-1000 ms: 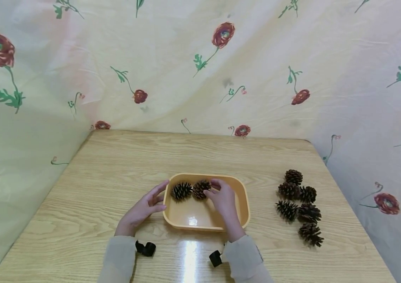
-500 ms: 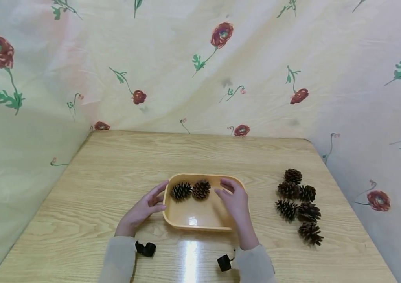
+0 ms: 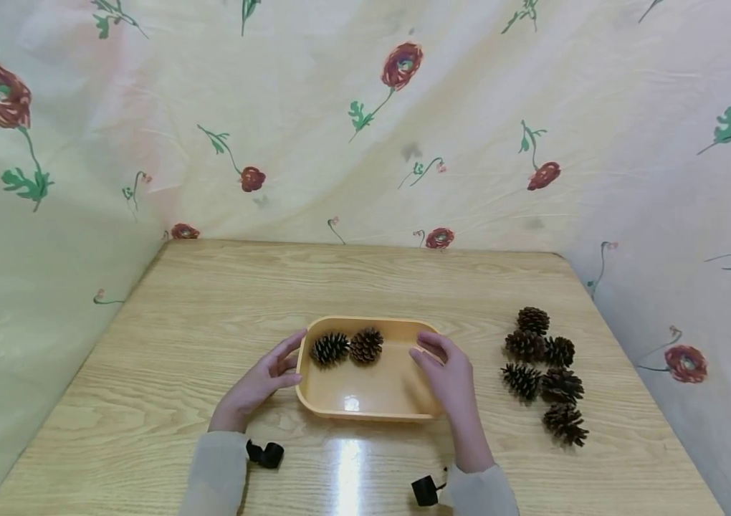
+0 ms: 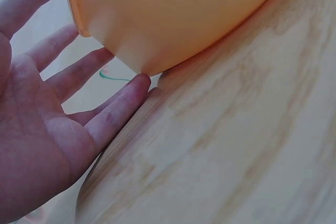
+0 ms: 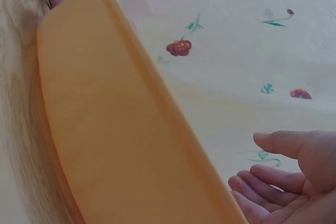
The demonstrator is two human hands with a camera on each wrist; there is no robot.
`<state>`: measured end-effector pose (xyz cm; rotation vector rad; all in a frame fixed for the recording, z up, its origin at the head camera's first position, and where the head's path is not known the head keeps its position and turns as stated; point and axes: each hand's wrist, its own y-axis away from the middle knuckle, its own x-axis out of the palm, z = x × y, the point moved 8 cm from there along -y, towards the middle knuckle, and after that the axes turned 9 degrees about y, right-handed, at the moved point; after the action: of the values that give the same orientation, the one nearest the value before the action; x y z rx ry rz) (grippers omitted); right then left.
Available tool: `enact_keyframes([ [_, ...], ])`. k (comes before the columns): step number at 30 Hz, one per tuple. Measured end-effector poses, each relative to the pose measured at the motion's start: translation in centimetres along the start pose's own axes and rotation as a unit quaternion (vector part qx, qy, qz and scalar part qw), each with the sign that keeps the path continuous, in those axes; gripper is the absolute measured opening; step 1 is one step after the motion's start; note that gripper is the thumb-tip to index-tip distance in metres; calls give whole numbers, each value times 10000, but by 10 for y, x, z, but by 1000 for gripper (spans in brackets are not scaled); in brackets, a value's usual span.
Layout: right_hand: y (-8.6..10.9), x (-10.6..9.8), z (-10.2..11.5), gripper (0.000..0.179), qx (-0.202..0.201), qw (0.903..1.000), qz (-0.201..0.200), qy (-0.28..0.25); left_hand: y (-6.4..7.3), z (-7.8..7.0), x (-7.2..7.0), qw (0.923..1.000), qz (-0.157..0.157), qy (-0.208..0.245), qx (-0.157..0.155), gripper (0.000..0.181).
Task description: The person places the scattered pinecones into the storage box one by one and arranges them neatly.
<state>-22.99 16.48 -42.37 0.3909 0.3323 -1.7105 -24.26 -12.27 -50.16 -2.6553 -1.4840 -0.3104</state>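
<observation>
An orange plastic tub (image 3: 375,416) stands on the table. Side by side in its far left part lie two brown pine cones, the left one (image 3: 330,350) darker with pale-tipped scales and the right one (image 3: 366,346) rounder. My left hand (image 3: 262,380) touches the tub's left end, and in the left wrist view its extended fingers (image 4: 126,95) rest against the outer wall. Over the tub's right end hovers my right hand (image 3: 452,373), holding nothing. The right wrist view shows its thumb and loosely bent fingers (image 5: 286,142) apart beyond the tub's side wall (image 5: 115,124).
Several more pine cones (image 3: 562,385) lie in a loose cluster on the right of the wood-grain table (image 3: 211,287). A flowered cloth (image 3: 314,143) hangs behind the table and along both sides. Each wrist carries a small black camera (image 3: 426,491).
My right hand has let go of the right pine cone in the tub and moved right, to the tub's right end. The left hand stays at the left end.
</observation>
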Motion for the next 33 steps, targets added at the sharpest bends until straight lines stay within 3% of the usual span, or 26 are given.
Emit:
enact_keyframes([
  [10, 8, -34, -4, 38, 169, 9985, -454, -240, 0, -2, -1, 10000, 31, 18, 20, 77],
  [24, 13, -74, -24, 39, 553, 9921, -1124, -90, 1, -3, -1, 10000, 46, 69, 7, 77],
  [33, 20, -106, -44, 42, 941, 9796, -1643, 676, 2, -1, -1, 10000, 3, 48, -84, 76],
])
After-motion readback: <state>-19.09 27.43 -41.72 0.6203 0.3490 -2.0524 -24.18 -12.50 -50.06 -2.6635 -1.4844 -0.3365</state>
